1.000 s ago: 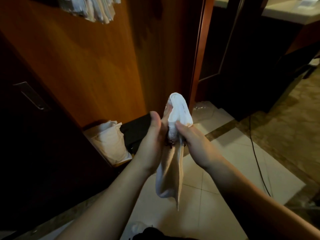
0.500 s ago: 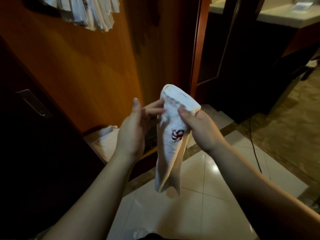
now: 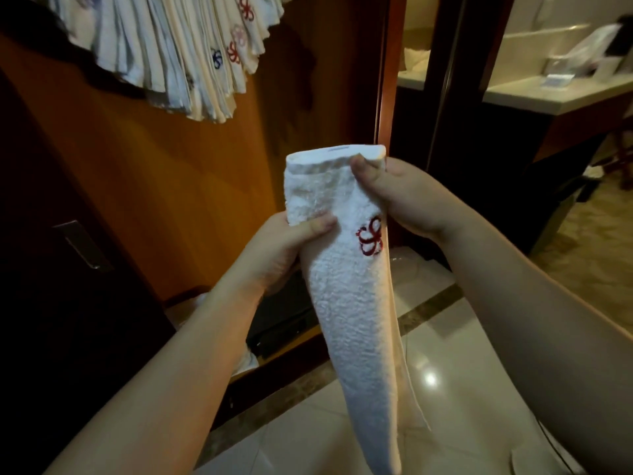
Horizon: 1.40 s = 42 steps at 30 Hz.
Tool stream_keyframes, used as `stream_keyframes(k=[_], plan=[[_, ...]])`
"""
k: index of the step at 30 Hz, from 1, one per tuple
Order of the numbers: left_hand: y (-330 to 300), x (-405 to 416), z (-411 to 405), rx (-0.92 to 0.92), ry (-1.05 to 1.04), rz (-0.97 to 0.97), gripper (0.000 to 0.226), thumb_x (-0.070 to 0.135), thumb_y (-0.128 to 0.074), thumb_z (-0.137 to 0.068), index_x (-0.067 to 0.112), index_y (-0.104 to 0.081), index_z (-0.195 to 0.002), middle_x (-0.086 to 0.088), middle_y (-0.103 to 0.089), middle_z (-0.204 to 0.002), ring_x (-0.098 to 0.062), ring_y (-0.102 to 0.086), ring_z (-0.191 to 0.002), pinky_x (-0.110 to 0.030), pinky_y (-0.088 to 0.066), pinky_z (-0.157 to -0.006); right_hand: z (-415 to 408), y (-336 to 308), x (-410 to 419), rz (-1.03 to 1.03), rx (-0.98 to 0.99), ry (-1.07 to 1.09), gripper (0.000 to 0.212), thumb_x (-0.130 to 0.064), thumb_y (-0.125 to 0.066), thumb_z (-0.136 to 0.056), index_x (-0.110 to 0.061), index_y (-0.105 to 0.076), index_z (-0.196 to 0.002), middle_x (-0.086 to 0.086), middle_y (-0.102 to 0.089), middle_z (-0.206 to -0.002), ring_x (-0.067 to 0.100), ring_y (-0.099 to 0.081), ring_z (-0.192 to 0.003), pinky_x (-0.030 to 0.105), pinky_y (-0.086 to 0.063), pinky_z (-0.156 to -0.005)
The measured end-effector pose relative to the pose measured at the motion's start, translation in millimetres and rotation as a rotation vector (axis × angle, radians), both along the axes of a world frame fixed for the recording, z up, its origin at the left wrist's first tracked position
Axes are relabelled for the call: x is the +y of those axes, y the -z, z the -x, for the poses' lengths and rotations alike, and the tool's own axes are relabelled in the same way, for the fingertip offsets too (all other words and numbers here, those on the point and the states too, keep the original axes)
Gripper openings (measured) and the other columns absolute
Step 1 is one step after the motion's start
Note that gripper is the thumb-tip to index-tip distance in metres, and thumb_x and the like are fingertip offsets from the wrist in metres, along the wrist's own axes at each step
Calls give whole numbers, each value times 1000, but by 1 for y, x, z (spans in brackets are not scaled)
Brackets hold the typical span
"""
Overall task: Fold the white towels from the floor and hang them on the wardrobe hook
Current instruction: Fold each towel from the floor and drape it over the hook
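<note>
So the folded white towel [image 3: 346, 303] hangs long and narrow in mid-air, dead centre of view, red flower logo [image 3: 370, 236] facing the camera. Left hand [image 3: 274, 255] has its grip clamped on the towel's left edge, thumb pressed across the front. Right hand [image 3: 397, 197] pinches the top fold at about 1 o'clock from the left one, thumb on the front. Up at 11 o'clock a bunch of hung towels [image 3: 171, 53] fans out against the wooden wardrobe panel [image 3: 171, 186]. A worktop [image 3: 548, 94] sits at 2 o'clock, tiled floor [image 3: 455, 371] below.
</note>
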State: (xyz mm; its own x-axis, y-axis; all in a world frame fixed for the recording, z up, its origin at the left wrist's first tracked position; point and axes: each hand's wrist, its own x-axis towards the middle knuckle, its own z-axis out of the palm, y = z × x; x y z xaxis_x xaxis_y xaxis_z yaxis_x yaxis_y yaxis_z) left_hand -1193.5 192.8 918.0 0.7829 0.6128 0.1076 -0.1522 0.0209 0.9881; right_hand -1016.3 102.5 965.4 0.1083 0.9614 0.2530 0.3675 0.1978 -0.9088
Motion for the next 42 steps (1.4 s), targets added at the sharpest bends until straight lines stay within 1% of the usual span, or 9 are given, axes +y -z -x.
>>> stream_keyframes(k=[5,10,13,15,19,23,29,36,42], plan=[[-29,-9,-9,-49,-47,38,27,30,-75,-85,16,-73,-107,-8,-77,-105,-26,-74,-98,-31,-60,-74,-19,24,15,36,649,-194,80,-73,-72,-76,-19,-65,-134,13,-64,-138,32,-59,-130,47,-52,-101],[-53,-10,-12,-99,-205,145,37,29,-77,-81,12,-67,-113,-8,-78,-101,-26,-76,-93,-35,-61,-67,-10,91,13,188,859,-296,70,-69,-90,-53,-29,-80,-110,0,-74,-121,16,-69,-115,32,-59,-87],[-62,-6,-13,-92,-284,165,37,31,-75,-87,14,-65,-118,-6,-78,-100,-25,-77,-90,-35,-61,-61,6,106,13,208,762,-309,63,-51,-97,-56,-22,-81,-109,3,-76,-116,19,-71,-112,33,-58,-87],[-67,-2,-14,-110,-313,182,33,29,-74,-88,15,-65,-116,-6,-78,-98,-24,-77,-87,-35,-61,-58,16,105,15,206,664,-206,76,-47,-100,-50,-14,-75,-115,10,-75,-116,26,-72,-110,40,-58,-90],[-77,5,-13,-128,-367,173,26,27,-75,-89,14,-68,-110,-7,-79,-94,-25,-77,-85,-35,-61,-59,27,93,14,184,396,-85,87,-68,-91,-50,-17,-69,-117,8,-75,-116,27,-71,-110,50,-52,-104],[-93,15,-3,-102,-320,204,30,29,-75,-87,12,-69,-110,-9,-78,-98,-28,-77,-88,-40,-62,-60,21,74,9,224,193,-102,87,-87,-70,-60,-18,-70,-114,6,-76,-113,24,-72,-108,51,-52,-103],[-118,28,5,-187,-234,355,36,22,-73,-88,8,-62,-119,-18,-75,-107,-39,-74,-96,-56,-60,-72,13,68,9,165,533,-222,87,-59,-97,-47,-8,-70,-113,12,-77,-109,27,-74,-102,34,-60,-79],[-131,47,-8,-136,-330,399,30,16,-73,-89,7,-59,-113,-19,-76,-95,-38,-75,-85,-59,-60,-69,12,73,-3,455,545,-429,92,-40,-102,-45,-8,-64,-123,10,-75,-113,26,-72,-106,38,-58,-86],[-120,71,-23,-23,-422,483,38,16,-76,-87,5,-58,-119,-20,-76,-90,-40,-75,-78,-60,-60,-63,13,90,-11,415,691,-496,63,-37,-98,-56,-18,-80,-112,7,-76,-114,24,-72,-107,39,-58,-89]])
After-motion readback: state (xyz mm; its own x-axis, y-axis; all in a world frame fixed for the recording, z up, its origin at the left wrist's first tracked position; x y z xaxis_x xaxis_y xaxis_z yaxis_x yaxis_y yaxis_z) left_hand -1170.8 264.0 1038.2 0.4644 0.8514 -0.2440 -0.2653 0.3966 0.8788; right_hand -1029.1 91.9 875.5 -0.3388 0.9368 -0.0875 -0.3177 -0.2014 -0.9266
